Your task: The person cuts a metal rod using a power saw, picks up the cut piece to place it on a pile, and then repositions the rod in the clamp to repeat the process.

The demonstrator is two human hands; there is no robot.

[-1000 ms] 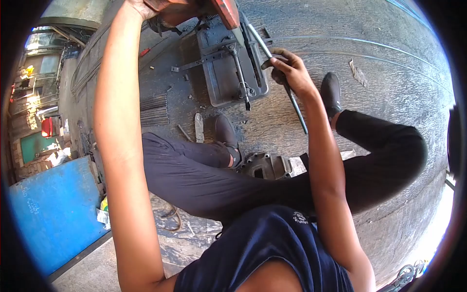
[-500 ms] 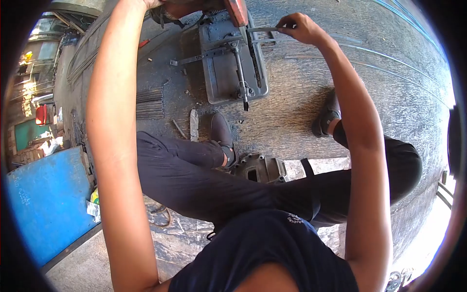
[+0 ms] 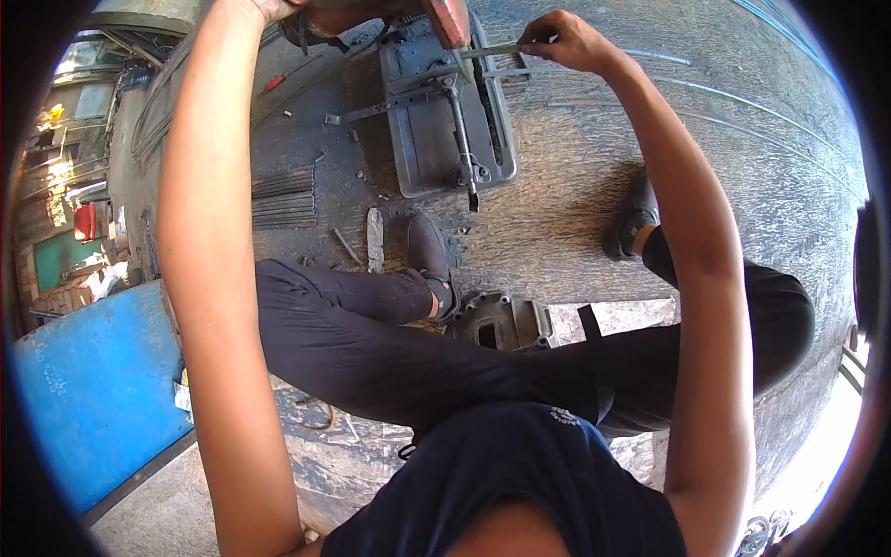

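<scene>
A cut-off saw with a red guard [image 3: 449, 23] stands on a grey metal base [image 3: 422, 153] at the top middle. Its clamp screw [image 3: 460, 130] runs toward me along the base. My right hand [image 3: 564, 42] pinches a thin metal bar [image 3: 492, 50], which reaches leftward to the saw beneath the guard and extends right past my hand. At the top edge, my left hand [image 3: 269, 7] is beside the saw's upper body; its fingers are mostly cut off by the frame, so its grip is hidden.
A stack of short metal bars [image 3: 285, 197] lies left of the saw base. Long rods [image 3: 742, 104] stretch across the floor at right. A metal housing [image 3: 504, 322] sits between my legs. A blue panel [image 3: 97, 390] stands at lower left, and a red-handled tool [image 3: 275, 83] lies above the bars.
My right hand has shifted slightly left and up with the bar, whose far right end now sits higher. My left hand has moved a little left; the saw looks the same.
</scene>
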